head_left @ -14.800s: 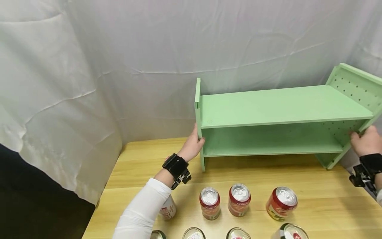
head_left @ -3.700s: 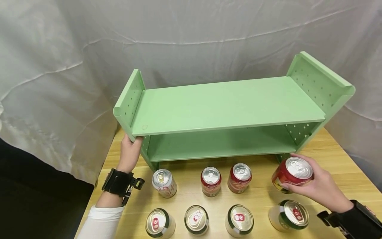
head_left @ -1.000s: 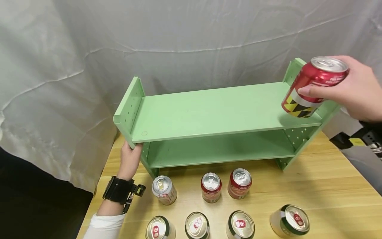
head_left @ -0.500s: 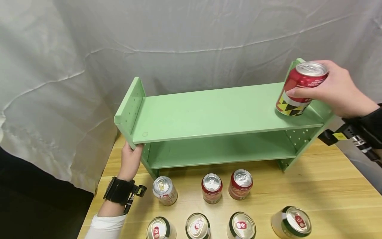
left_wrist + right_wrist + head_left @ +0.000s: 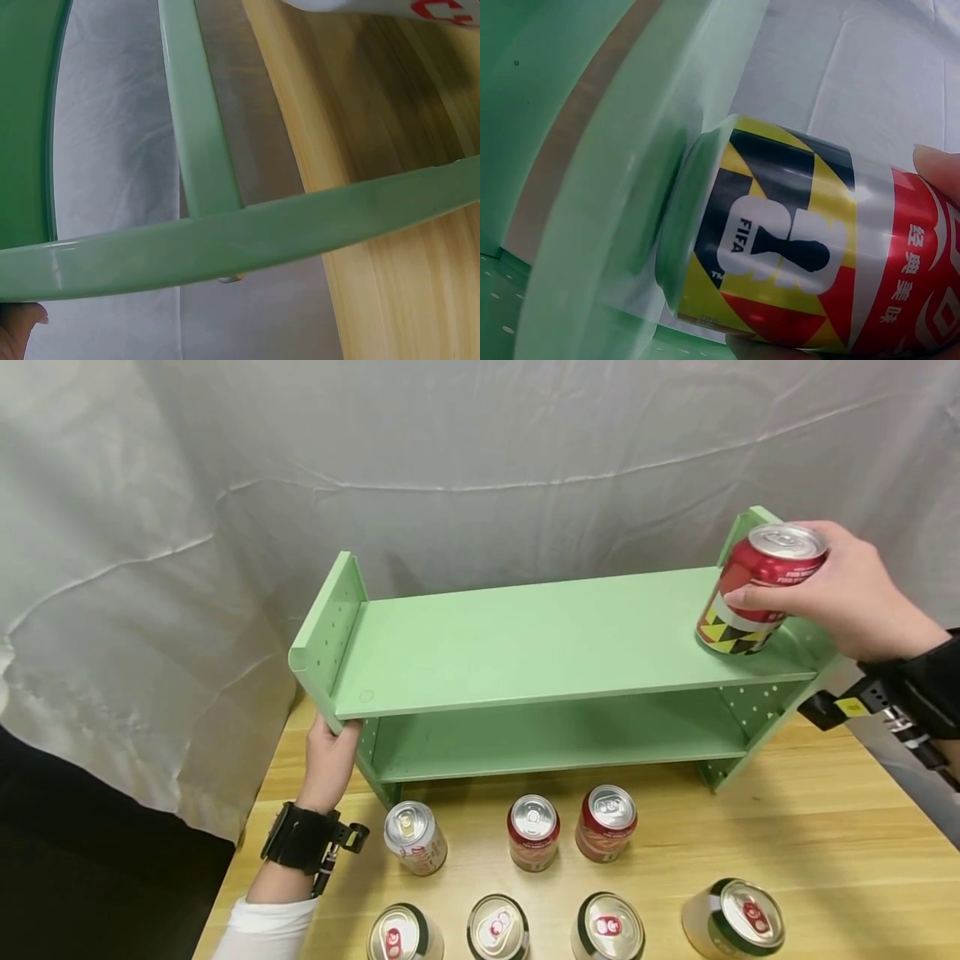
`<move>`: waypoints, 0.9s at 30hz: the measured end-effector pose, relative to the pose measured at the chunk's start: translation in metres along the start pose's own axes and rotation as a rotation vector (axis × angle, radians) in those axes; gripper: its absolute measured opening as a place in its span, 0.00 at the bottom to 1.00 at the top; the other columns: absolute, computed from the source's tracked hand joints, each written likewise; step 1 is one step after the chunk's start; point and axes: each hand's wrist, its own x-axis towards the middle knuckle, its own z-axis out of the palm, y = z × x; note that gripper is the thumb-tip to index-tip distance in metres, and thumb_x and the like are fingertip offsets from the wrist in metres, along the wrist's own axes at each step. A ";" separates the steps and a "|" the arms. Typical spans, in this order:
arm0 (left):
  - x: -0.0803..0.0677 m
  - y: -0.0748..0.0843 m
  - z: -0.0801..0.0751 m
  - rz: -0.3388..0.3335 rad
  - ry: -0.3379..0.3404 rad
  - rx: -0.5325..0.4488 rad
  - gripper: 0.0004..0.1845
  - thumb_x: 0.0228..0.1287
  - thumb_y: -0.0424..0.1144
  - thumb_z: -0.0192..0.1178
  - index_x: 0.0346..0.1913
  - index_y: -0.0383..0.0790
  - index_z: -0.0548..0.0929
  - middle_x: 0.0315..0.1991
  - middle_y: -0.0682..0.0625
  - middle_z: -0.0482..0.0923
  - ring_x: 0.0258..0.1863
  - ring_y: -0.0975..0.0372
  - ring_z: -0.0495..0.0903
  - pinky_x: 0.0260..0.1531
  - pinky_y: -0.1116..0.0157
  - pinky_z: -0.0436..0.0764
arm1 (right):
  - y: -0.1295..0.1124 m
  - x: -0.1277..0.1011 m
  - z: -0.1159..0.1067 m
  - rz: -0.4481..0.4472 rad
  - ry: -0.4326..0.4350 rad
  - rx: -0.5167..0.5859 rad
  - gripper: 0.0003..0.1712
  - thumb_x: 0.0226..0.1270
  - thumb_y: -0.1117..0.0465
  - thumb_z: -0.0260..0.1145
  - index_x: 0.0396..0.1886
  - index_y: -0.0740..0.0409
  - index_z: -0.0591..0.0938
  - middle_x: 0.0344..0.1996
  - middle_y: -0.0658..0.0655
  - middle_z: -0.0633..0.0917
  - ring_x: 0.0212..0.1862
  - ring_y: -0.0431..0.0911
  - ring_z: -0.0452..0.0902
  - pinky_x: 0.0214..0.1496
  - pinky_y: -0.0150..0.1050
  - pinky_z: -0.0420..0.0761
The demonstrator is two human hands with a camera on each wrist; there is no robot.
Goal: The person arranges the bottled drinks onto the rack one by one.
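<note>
At the left end of the green shelf unit [image 5: 540, 643], the side panel is gripped by the left hand [image 5: 330, 764], its fingers partly hidden by the panel. In front of that end, a white can [image 5: 422, 847] is seen, its red lettering cut off by the edge of the left wrist view. Further right along the shelf unit's front, two red cans [image 5: 533, 843] are spotted on the wooden table [image 5: 832, 827], their print too small to be read. Farther out from the shelf unit, green-banded cans [image 5: 498, 931] are lined up, red marks shown on their gold lids. And over the right end of the shelf unit's top board, a patterned can [image 5: 759, 572] is held by the right hand [image 5: 855, 597], thumb and fingers wrapped around it; "FIFA" and "经典美味" are read on its side. Whether its base is resting on the board cannot be told. A second ago it was held higher and farther right; it has been lowered and brought left. The left grip is unchanged. Eight cans are counted: one white, two red, four green-banded, one patterned
</note>
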 end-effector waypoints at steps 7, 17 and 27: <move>0.000 0.004 0.001 0.005 -0.001 -0.004 0.19 0.71 0.44 0.47 0.61 0.42 0.69 0.53 0.45 0.72 0.49 0.62 0.69 0.53 0.62 0.68 | 0.003 0.001 -0.002 0.014 -0.009 0.006 0.39 0.50 0.64 0.74 0.59 0.47 0.64 0.43 0.42 0.70 0.42 0.35 0.68 0.34 0.20 0.72; -0.004 0.005 0.001 -0.039 -0.008 -0.007 0.20 0.72 0.44 0.46 0.62 0.41 0.69 0.53 0.44 0.72 0.48 0.62 0.68 0.52 0.63 0.68 | -0.003 0.002 0.004 0.028 -0.015 -0.057 0.43 0.53 0.59 0.73 0.64 0.55 0.59 0.43 0.42 0.69 0.41 0.34 0.66 0.35 0.19 0.71; -0.004 0.007 0.003 -0.020 -0.001 -0.005 0.19 0.71 0.42 0.47 0.62 0.42 0.69 0.54 0.44 0.72 0.49 0.62 0.69 0.53 0.62 0.68 | -0.001 0.003 0.002 0.031 -0.018 -0.039 0.44 0.53 0.60 0.73 0.64 0.55 0.58 0.43 0.42 0.69 0.42 0.34 0.67 0.35 0.19 0.71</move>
